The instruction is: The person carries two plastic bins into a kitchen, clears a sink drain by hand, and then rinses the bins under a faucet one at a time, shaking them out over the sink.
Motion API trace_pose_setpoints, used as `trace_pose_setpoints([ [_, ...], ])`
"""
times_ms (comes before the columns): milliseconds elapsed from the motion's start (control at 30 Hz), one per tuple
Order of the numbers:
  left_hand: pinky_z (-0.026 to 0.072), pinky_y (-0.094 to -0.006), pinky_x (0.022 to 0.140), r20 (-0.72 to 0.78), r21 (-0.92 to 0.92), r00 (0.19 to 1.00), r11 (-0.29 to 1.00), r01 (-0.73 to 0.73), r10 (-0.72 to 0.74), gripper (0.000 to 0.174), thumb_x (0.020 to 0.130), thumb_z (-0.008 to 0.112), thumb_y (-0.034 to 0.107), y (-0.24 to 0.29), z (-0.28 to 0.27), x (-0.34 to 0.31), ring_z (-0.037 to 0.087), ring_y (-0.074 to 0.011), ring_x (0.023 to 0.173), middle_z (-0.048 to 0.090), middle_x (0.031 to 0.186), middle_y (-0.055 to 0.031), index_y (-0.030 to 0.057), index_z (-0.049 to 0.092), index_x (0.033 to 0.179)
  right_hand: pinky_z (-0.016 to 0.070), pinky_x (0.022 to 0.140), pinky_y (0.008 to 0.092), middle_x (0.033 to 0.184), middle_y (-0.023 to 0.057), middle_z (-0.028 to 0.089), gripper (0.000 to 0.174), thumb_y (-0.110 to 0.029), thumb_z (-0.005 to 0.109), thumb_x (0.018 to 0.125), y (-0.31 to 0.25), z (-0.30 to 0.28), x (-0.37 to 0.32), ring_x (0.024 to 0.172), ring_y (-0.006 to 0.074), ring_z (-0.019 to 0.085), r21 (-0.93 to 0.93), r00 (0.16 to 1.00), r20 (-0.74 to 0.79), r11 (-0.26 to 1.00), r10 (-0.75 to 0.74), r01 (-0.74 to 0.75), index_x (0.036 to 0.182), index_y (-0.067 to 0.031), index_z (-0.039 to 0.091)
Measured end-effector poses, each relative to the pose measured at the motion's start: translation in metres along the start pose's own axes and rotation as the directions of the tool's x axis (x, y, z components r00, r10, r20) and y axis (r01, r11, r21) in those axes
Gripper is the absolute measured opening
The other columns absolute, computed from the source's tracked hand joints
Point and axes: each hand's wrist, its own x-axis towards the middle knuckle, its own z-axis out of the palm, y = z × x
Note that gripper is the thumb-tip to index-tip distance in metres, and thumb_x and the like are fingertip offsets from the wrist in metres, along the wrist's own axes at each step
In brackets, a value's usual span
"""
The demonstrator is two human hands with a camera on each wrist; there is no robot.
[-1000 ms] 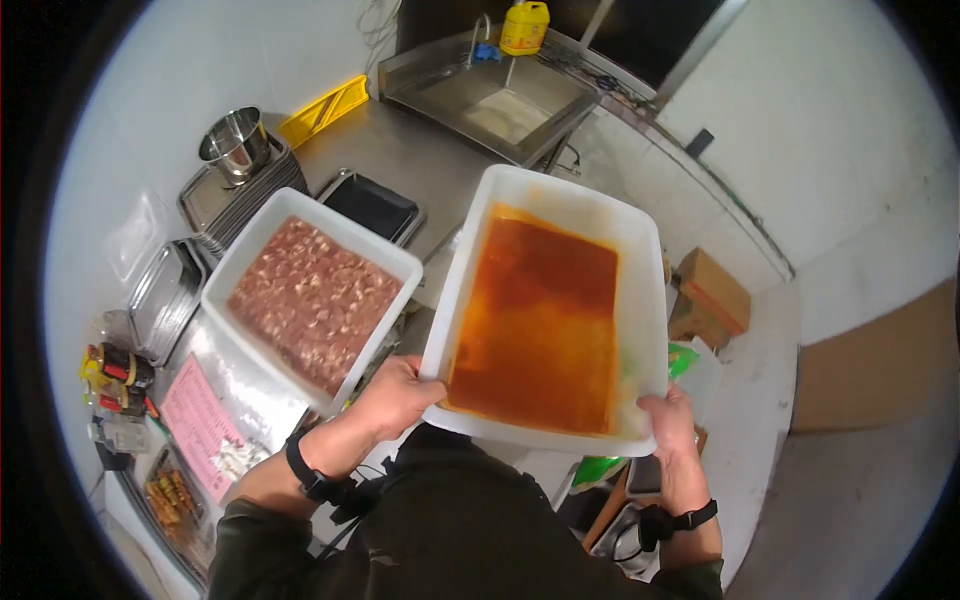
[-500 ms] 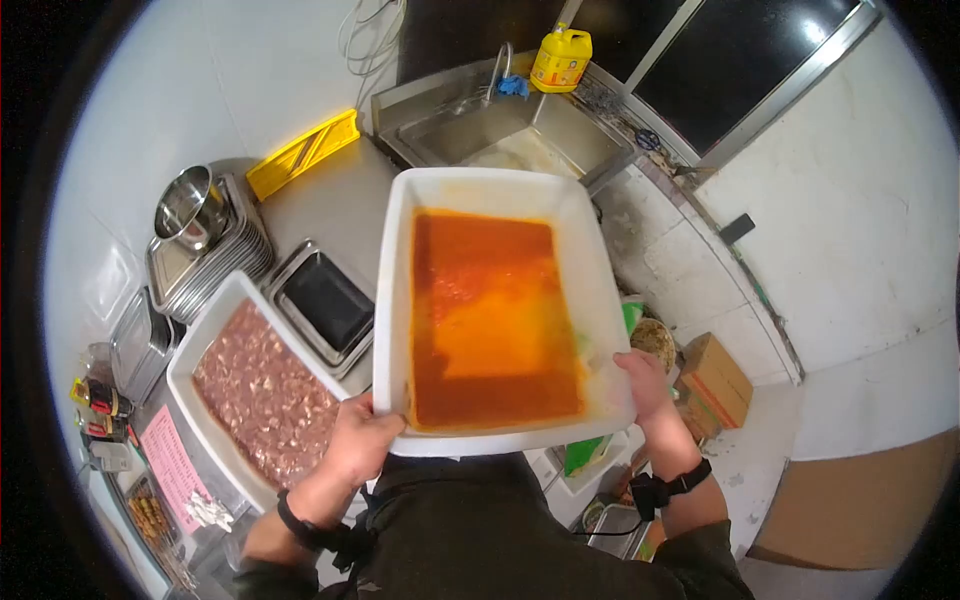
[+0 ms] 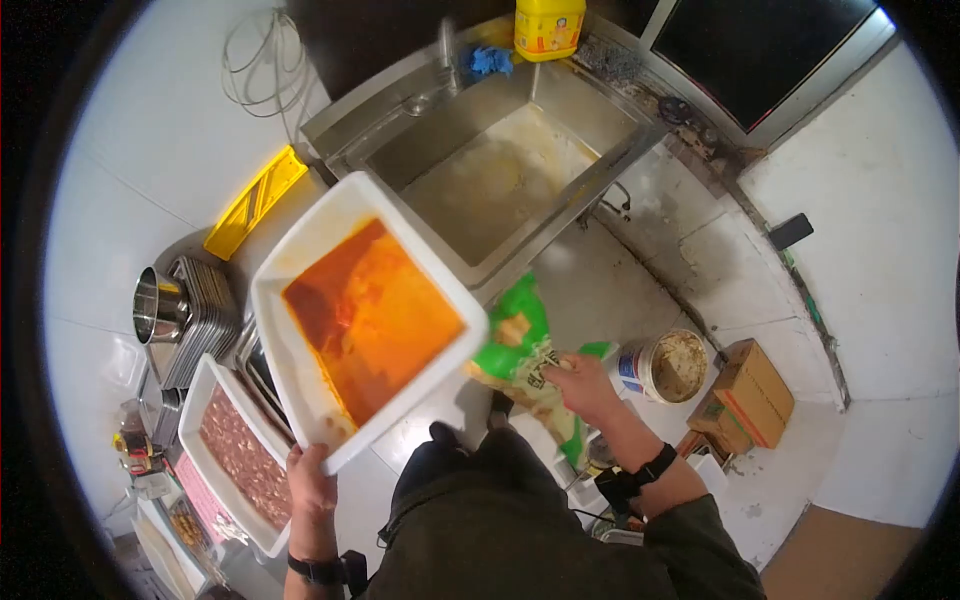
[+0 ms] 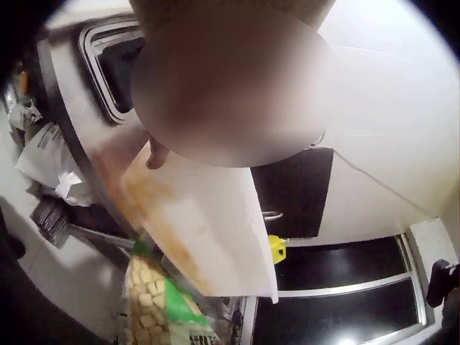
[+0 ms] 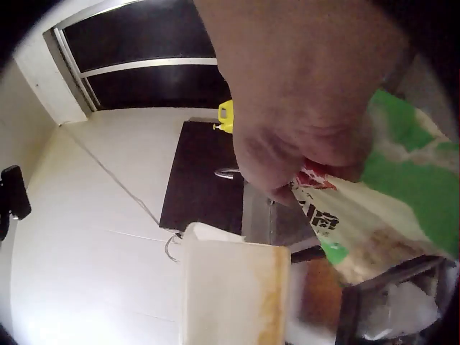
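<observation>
By one near corner, my left hand point(image 3: 313, 482) grips a white plastic tub point(image 3: 275, 285), its thumb over the rim. Orange-red liquid point(image 3: 385, 320) lies in the tub, which is tilted above the floor beside the sink. My right hand point(image 3: 580, 388) pinches a green and clear printed plastic bag point(image 3: 520, 325) that hangs just right of the tub. Pale chunks show through the bag point(image 4: 147, 298) in the left wrist view. There the tub's stained outside point(image 4: 205, 230) faces the camera, and a blur hides most of the left hand.
A second white tub of raw meat pieces point(image 3: 240, 450) stands on the counter at left, near stacked metal trays point(image 3: 205, 320). Ahead is a steel sink point(image 3: 490, 190) with a yellow jug point(image 3: 548, 28). A bucket point(image 3: 678, 367) and cardboard boxes point(image 3: 755, 400) sit at right.
My right hand has let go of the tub and taken hold of the bag. The tub, now in my left hand alone, has swung left and turned. The head view has shifted toward the sink.
</observation>
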Motion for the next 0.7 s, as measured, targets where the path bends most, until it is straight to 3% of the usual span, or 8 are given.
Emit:
trace_pose_setpoints([
  [33,0.0549,-0.0402,0.081,-0.035,-0.017,0.999,1.000,0.006,-0.007,0.040,0.079,0.044,-0.003,-0.004,0.003,0.017,0.063,-0.0314,0.095,0.060,0.109,-0.0189,-0.0085,0.049,0.119,0.0390,0.048,0.0256,0.061,0.0008,0.055,0.020,-0.020,0.064,0.080,-0.001,-0.010,0.007,0.052,0.0081,0.048,0.001,1.000,0.005,1.000,0.014,-0.014,0.083,-0.0004,0.066],
  [133,0.0549,-0.0411,0.082,-0.073,-0.049,0.997,0.999,-0.009,0.005,0.040,0.080,0.044,-0.002,-0.016,0.016,0.062,0.062,-0.0323,0.099,0.058,0.112,-0.0199,-0.0096,0.048,0.120,0.0433,0.055,0.0294,0.062,0.0045,0.058,0.022,-0.019,0.065,0.077,-0.027,-0.038,0.015,0.056,0.0114,0.051,-0.263,0.973,-0.010,0.940,-0.230,0.219,0.084,0.0020,0.065],
  [200,0.0547,-0.0417,0.083,-0.076,-0.077,0.997,0.997,-0.030,0.024,0.041,0.081,0.044,-0.002,-0.023,0.021,0.088,0.062,-0.0330,0.100,0.058,0.113,-0.0205,-0.0104,0.047,0.121,0.0477,0.068,0.0418,0.077,0.0248,0.061,0.031,-0.026,0.061,0.076,-0.039,-0.057,0.020,0.070,0.0335,0.062,-0.349,1.000,0.014,0.937,0.020,-0.014,0.087,0.0032,0.063],
  [233,0.0543,-0.0420,0.084,-0.075,-0.098,0.996,0.993,-0.061,0.054,0.041,0.081,0.044,-0.002,-0.024,0.018,0.101,0.061,-0.0334,0.101,0.057,0.114,-0.0205,-0.0108,0.046,0.121,0.0477,0.070,0.0429,0.079,0.0248,0.062,0.032,-0.026,0.061,0.075,-0.027,-0.063,0.024,0.073,0.0357,0.062,-0.416,0.996,0.005,0.906,-0.085,0.079,0.088,0.0031,0.063],
  [400,0.0513,-0.0332,0.079,-0.091,0.014,0.995,0.999,-0.040,0.041,0.032,0.086,0.052,0.008,-0.014,0.011,0.135,0.062,-0.0240,0.093,0.061,0.103,-0.0135,-0.0067,0.054,0.114,0.0478,0.068,0.0403,0.077,0.0229,0.063,0.031,-0.023,0.062,0.073,-0.031,-0.083,-0.005,0.069,0.0317,0.062,-0.533,0.970,-0.148,0.842,-0.195,0.088,0.090,0.0035,0.064],
  [500,0.0499,-0.0305,0.069,-0.220,-0.065,0.974,0.995,-0.074,0.058,0.030,0.083,0.059,0.008,-0.033,-0.015,0.162,0.062,-0.0222,0.084,0.061,0.097,-0.0130,-0.0060,0.054,0.108,0.0477,0.065,0.0353,0.074,0.0171,0.065,0.028,-0.017,0.062,0.073,-0.045,-0.082,-0.027,0.067,0.0229,0.061,-0.513,0.993,-0.105,0.859,-0.062,-0.001,0.090,0.0048,0.064],
  [567,0.0513,-0.0315,0.071,-0.224,-0.123,0.974,0.991,-0.054,0.025,0.033,0.084,0.060,0.010,-0.032,-0.018,0.171,0.062,-0.0228,0.087,0.060,0.100,-0.0134,-0.0054,0.051,0.113,0.0465,0.061,0.0301,0.072,0.0091,0.065,0.021,-0.011,0.062,0.074,-0.045,-0.080,-0.038,0.066,0.0137,0.058,-0.283,0.978,-0.209,0.956,0.022,-0.082,0.086,0.0052,0.065],
  [700,0.0512,-0.0327,0.078,-0.248,-0.247,0.968,0.965,-0.094,0.031,0.036,0.088,0.060,0.014,-0.032,-0.025,0.192,0.060,-0.0263,0.097,0.058,0.109,-0.0154,-0.0033,0.048,0.116,0.0448,0.059,0.0271,0.072,0.0052,0.064,0.014,-0.007,0.061,0.074,-0.050,-0.064,-0.047,0.065,0.0101,0.055,-0.354,0.985,-0.164,0.935,-0.051,-0.011,0.083,0.0038,0.066],
])
